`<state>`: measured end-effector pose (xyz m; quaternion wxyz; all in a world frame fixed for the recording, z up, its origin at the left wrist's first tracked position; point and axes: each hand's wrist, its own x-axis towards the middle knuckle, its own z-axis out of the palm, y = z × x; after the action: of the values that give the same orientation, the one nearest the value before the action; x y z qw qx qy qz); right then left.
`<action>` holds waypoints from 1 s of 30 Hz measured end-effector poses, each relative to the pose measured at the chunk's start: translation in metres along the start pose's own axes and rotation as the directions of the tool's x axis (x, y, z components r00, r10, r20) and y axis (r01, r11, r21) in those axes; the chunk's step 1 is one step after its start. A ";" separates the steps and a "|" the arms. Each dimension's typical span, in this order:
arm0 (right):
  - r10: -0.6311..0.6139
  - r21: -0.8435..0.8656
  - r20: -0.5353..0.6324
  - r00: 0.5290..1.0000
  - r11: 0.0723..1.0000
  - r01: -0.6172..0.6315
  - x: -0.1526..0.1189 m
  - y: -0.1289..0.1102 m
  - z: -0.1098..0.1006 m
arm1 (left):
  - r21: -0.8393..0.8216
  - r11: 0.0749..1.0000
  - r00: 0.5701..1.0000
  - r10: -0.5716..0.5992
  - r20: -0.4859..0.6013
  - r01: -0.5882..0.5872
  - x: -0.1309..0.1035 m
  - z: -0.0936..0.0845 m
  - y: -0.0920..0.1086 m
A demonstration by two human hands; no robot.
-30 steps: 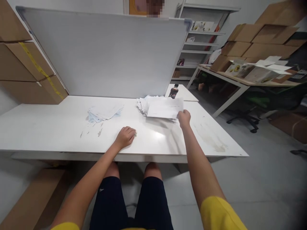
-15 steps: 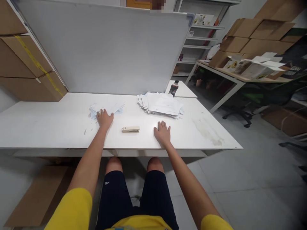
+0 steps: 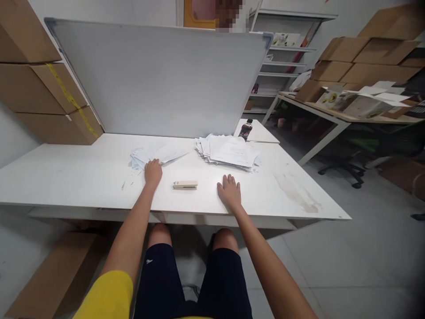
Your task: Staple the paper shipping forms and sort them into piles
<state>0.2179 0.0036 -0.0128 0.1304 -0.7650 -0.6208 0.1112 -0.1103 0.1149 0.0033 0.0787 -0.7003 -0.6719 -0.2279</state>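
My left hand is at the near edge of a loose pile of white and pale blue papers on the left of the desk. Its fingers are bunched together on the edge of a sheet of paper, and the thumb is partly hidden. My right hand lies flat on the white desk, fingers apart, holding nothing. Between the hands rests a cream stapler. A thicker, uneven stack of papers lies beyond my right hand.
A whiteboard stands along the desk's far edge. Cardboard boxes are stacked at the left. A dark drink bottle stands behind the paper stack. Small paper scraps lie left of my left hand. A greyish stain marks the desk's right side.
The left pile's top sheet now reaches further right, and my left hand's fingers have drawn together at its near edge. My right hand stays flat. The view has shifted slightly.
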 end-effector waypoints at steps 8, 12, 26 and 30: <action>-0.012 -0.009 -0.012 1.000 1.000 0.011 -0.002 0.001 0.001 | -0.025 1.000 0.999 -0.010 0.040 0.011 -0.003 -0.004 0.001; -0.013 -0.002 -0.023 1.000 1.000 0.013 -0.001 0.001 0.002 | -0.011 1.000 1.000 -0.002 0.013 0.003 -0.002 0.001 0.000; -0.008 0.002 -0.021 1.000 1.000 0.008 -0.002 0.000 0.002 | 0.041 0.999 1.000 0.029 0.008 -0.029 -0.005 -0.006 0.005; -0.011 0.003 -0.024 1.000 1.000 0.011 -0.001 0.002 0.004 | 0.042 0.998 0.999 0.036 0.008 -0.036 -0.007 -0.007 0.006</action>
<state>0.2182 0.0025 -0.0170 0.1397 -0.7628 -0.6231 0.1020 -0.1061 0.1052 0.0077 0.0951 -0.7112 -0.6642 -0.2095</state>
